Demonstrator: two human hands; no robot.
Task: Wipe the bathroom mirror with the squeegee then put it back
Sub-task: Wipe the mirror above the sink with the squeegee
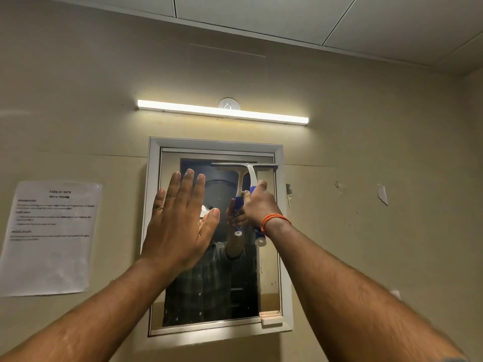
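Note:
The bathroom mirror (pixel 269 278) hangs in a white frame (pixel 154 178) on the beige wall. My right hand (pixel 258 205) grips the blue and white handle of the squeegee (pixel 252 173), whose blade lies level against the glass near the mirror's top right. An orange band circles that wrist. My left hand (pixel 180 223) is raised flat with fingers spread over the mirror's left half, holding nothing. The glass reflects the squeegee and both arms.
A lit tube light (pixel 222 112) is mounted above the mirror. A printed paper sheet (pixel 49 239) is taped to the wall at left. Scraps of torn tape (pixel 382 194) cling to the wall at right. A small ledge (pixel 271 320) sits at the frame's lower right.

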